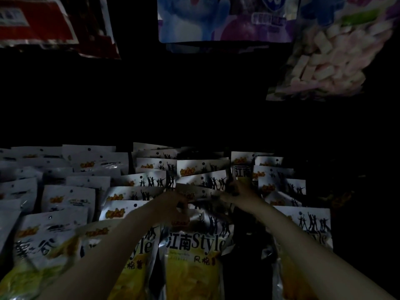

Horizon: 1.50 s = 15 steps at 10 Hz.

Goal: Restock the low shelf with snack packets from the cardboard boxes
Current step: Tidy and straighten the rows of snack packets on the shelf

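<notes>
1. Head view, the grip: both arms reach forward into the dim low shelf point(194, 131). The left hand point(175, 204) and right hand point(236, 194) meet at the top edge of one snack packet point(201, 192) in the middle column. The left fingers point(183, 210) look curled on its left corner and the right fingers point(232, 187) pinch near its right corner, though the light is too poor to be sure of each finger

2. Head view, why it is held so: taking the packet by its two top corners keeps the floppy bag hanging flat and upright, which I judge suits sliding it in as the next one in that file

3. Head view, the stock: rows of white-topped packets point(69, 200) stand overlapping like tiles, tops leaning toward the back, so each printed header shows. The nearest yellow packet point(194, 256) stands in front of the held one

4. Head view, edges and room: just right of the middle column lies a dark gap point(244, 230) between it and the right-hand row point(303, 221); that looks like the open room. Above the rows the shelf is black and seems free, up to the hanging bags point(225, 18) overhead

5. Head view, limits: no cardboard box shows here, and the shelf's front lip is hidden by packets and arms
</notes>
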{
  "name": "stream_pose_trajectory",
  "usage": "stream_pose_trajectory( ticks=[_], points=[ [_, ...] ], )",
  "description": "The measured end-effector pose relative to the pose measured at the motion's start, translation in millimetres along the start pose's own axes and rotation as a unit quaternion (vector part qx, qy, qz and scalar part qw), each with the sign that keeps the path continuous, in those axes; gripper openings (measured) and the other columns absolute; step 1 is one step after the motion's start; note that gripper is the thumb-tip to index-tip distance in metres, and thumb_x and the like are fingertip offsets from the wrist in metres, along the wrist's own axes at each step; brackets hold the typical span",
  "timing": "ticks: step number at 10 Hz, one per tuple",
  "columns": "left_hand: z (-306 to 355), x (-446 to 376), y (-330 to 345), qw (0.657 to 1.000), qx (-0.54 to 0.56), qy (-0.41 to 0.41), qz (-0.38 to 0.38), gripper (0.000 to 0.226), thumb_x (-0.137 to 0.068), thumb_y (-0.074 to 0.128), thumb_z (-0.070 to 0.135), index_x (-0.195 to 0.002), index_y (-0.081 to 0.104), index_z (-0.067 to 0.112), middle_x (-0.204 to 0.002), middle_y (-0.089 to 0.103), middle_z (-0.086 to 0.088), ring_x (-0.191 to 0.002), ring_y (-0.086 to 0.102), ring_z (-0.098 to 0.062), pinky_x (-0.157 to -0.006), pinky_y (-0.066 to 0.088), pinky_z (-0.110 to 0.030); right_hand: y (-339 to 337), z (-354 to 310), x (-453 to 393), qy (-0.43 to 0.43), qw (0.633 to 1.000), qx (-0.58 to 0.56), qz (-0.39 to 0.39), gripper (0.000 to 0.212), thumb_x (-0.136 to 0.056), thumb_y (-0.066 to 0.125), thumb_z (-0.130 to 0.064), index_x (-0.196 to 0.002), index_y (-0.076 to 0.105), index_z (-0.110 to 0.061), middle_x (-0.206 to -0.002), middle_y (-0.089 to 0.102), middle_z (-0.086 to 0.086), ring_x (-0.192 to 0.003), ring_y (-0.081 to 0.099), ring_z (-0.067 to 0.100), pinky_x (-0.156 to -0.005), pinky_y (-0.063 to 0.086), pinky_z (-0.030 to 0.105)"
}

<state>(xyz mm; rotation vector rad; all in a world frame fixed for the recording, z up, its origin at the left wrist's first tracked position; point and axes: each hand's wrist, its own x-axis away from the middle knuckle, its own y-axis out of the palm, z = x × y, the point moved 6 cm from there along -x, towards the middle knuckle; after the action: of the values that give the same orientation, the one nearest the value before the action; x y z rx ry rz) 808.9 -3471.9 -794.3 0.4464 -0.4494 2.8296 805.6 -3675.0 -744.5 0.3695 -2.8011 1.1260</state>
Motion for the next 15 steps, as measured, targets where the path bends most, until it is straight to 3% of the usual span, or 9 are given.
stream_pose_trajectory(
  ticks=[1, 2, 3, 4, 7, 9, 11, 13, 15],
  points=[
    [10.8, 1.9, 14.7, 0.991, -0.069, -0.058, -0.102, 0.045, -0.087, 0.058, 0.004, -0.056, 0.065, 0.036, -0.083, 0.050, 0.009, -0.106, 0.049, -0.028, -0.109, 0.035, -0.044, 5.7, 8.9, -2.3, 0.018, 1.000, 0.007, -0.004, 0.019, -0.093, 0.056, -0.015, -0.076, 0.051, -0.009, -0.077, 0.047, 0.002, -0.069, 0.046, 0.011, -0.059, 0.033, 0.020],
    [58.2, 43.0, 19.1, 0.973, -0.220, 0.055, -0.038, 0.038, -0.091, 0.051, 0.001, -0.061, 0.059, 0.023, -0.073, 0.053, 0.002, -0.094, 0.063, -0.033, -0.086, 0.053, -0.036, -13.9, -6.7, -9.4, -0.038, 0.991, 0.078, 0.106, 0.020, -0.096, 0.049, -0.011, -0.076, 0.051, -0.015, -0.070, 0.042, -0.003, -0.067, 0.042, 0.011, -0.061, 0.032, 0.023],
    [54.1, 37.1, 22.2, 0.991, -0.114, 0.067, -0.027, 0.031, -0.094, 0.035, -0.007, -0.068, 0.045, 0.006, -0.063, 0.038, -0.011, -0.067, 0.054, -0.028, -0.043, 0.052, -0.025, -15.0, -14.6, -16.7, -0.048, 0.986, 0.117, 0.109, 0.028, -0.098, 0.044, -0.012, -0.076, 0.059, -0.019, -0.077, 0.053, 0.002, -0.071, 0.050, 0.014, -0.070, 0.033, 0.025],
    [47.9, 39.4, 27.5, 0.997, -0.031, 0.063, 0.009, 0.029, -0.097, 0.033, -0.002, -0.070, 0.041, 0.006, -0.065, 0.034, -0.009, -0.065, 0.045, -0.023, -0.037, 0.045, -0.021, -5.0, -15.0, -14.2, -0.031, 0.994, 0.073, 0.073, 0.032, -0.102, 0.035, -0.020, -0.120, 0.056, -0.005, -0.116, 0.057, 0.018, -0.105, 0.054, 0.033, -0.083, 0.042, 0.037],
    [43.3, 33.3, 11.1, 0.954, -0.296, 0.036, -0.025, 0.014, -0.088, 0.060, 0.005, -0.100, 0.058, 0.012, -0.066, 0.037, 0.005, -0.069, 0.051, -0.018, -0.066, 0.041, -0.013, -21.2, -10.8, 9.2, -0.088, 0.983, 0.038, 0.155, 0.029, -0.094, 0.054, -0.024, -0.117, 0.053, -0.007, -0.116, 0.058, 0.015, -0.103, 0.058, 0.026, -0.067, 0.041, 0.021],
    [55.1, 48.6, 11.4, 0.858, -0.506, 0.090, 0.000, 0.023, -0.088, 0.063, 0.025, -0.073, 0.045, 0.023, -0.097, 0.054, -0.002, -0.083, 0.046, -0.009, -0.059, 0.034, -0.014, 15.4, 7.7, 31.8, 0.028, 0.993, -0.084, -0.079, 0.024, -0.090, 0.061, -0.019, -0.103, 0.058, 0.002, -0.092, 0.064, 0.013, -0.074, 0.061, 0.012, -0.058, 0.051, 0.015],
    [61.9, 45.9, 17.4, 0.813, -0.565, 0.119, 0.075, 0.021, -0.091, 0.055, 0.031, -0.076, 0.051, 0.017, -0.091, 0.051, 0.000, -0.087, 0.052, -0.014, -0.065, 0.038, -0.017, 5.9, 1.5, 25.9, 0.015, 0.999, -0.043, 0.016, 0.026, -0.093, 0.056, -0.010, -0.115, 0.055, 0.005, -0.118, 0.057, 0.025, -0.101, 0.060, 0.032, -0.080, 0.055, 0.036],
    [77.1, 51.6, 19.7, 0.819, -0.525, 0.193, 0.131, 0.044, -0.084, 0.063, 0.032, -0.123, 0.054, 0.016, -0.136, 0.042, -0.008, -0.126, 0.039, -0.027, -0.105, 0.033, -0.036, -17.0, 9.2, 32.5, -0.010, 0.999, -0.042, 0.031, 0.030, -0.090, 0.061, -0.016, -0.118, 0.054, -0.006, -0.109, 0.061, 0.011, -0.087, 0.061, 0.020, -0.068, 0.053, 0.023],
    [107.8, 49.4, 65.6, 0.858, -0.419, 0.274, 0.115, 0.047, -0.092, 0.058, 0.031, -0.132, 0.044, 0.011, -0.132, 0.042, -0.008, -0.119, 0.046, -0.028, -0.093, 0.040, -0.030, -92.3, 30.5, 49.8, -0.062, 0.986, -0.016, 0.156, 0.019, -0.091, 0.056, -0.006, -0.110, 0.059, -0.001, -0.105, 0.061, 0.022, -0.101, 0.058, 0.033, -0.085, 0.049, 0.031]
  ],
)
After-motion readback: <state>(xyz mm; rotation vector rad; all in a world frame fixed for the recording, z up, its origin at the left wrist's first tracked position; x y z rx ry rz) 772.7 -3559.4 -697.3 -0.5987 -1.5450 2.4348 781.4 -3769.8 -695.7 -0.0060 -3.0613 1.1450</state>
